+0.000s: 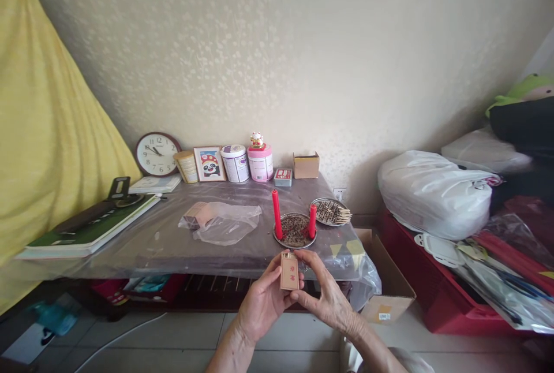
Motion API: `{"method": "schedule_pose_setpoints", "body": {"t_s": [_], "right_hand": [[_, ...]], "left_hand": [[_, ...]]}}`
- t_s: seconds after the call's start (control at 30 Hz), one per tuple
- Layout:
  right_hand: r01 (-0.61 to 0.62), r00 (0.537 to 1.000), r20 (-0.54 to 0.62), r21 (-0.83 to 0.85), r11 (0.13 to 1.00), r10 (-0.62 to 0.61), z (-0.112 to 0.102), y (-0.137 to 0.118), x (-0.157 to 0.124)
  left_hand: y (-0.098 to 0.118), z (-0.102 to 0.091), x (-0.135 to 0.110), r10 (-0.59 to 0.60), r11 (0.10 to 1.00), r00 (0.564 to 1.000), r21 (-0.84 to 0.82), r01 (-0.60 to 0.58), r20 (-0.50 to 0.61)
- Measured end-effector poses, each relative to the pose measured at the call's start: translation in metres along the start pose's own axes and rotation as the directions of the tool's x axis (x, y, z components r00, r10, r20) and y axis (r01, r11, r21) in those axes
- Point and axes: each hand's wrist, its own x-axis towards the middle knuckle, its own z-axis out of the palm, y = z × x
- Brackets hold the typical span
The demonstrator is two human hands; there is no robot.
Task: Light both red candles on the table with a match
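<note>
A brown cardboard matchbox with red characters is held upright between both hands, in front of the table's near edge. Match ends show at its top, where the tray looks slightly slid out. My left hand grips its left side and lower part. On the right side, my right hand has its index finger at the top corner and its thumb near the bottom. Just beyond the box, two red candles, a taller one and a shorter one, stand on a round metal plate with dark residue.
Used matches lie in a second plate. A plastic bag partly covers a cardboard packet. Along the wall stand a clock, a framed picture and cans. An open carton and a red bin flank the table's right side.
</note>
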Motion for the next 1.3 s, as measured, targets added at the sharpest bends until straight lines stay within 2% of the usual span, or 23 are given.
{"method": "schedule_pose_setpoints", "body": {"t_s": [0.13, 0.27, 0.4, 0.53, 0.63, 0.77, 1.3], "right_hand": [[0.025, 0.999, -0.029, -0.004, 1.000, -0.025, -0.001, 0.000, -0.001], [0.025, 0.998, -0.053, 0.000, 1.000, -0.025, -0.003, 0.000, -0.001], [0.000, 0.998, -0.064, -0.009, 1.000, -0.001, -0.005, 0.002, 0.000], [-0.011, 0.998, -0.068, -0.014, 1.000, 0.010, -0.005, 0.004, 0.000], [-0.006, 0.998, -0.069, -0.020, 1.000, 0.005, -0.006, 0.004, 0.001], [-0.002, 0.998, -0.068, -0.018, 1.000, 0.001, -0.007, 0.000, 0.001], [0.009, 0.997, -0.081, -0.006, 1.000, -0.010, -0.009, -0.006, 0.001]], "left_hand": [[0.001, 0.003, -0.001, 0.009, 0.997, 1.000, 0.081, -0.008, -0.003], [0.003, 0.007, -0.002, 0.128, 0.965, 0.990, 0.239, -0.112, -0.054], [0.007, 0.006, -0.003, 0.245, 0.869, 0.970, 0.446, -0.213, -0.013], [0.011, 0.003, -0.005, 0.239, 0.767, 0.970, 0.603, -0.220, 0.050], [0.014, 0.004, -0.006, 0.208, 0.743, 0.975, 0.635, -0.213, 0.084], [0.016, 0.010, -0.008, 0.190, 0.705, 0.979, 0.684, -0.188, 0.074], [0.014, 0.013, -0.007, 0.249, 0.669, 0.968, 0.717, -0.197, 0.034]]}}
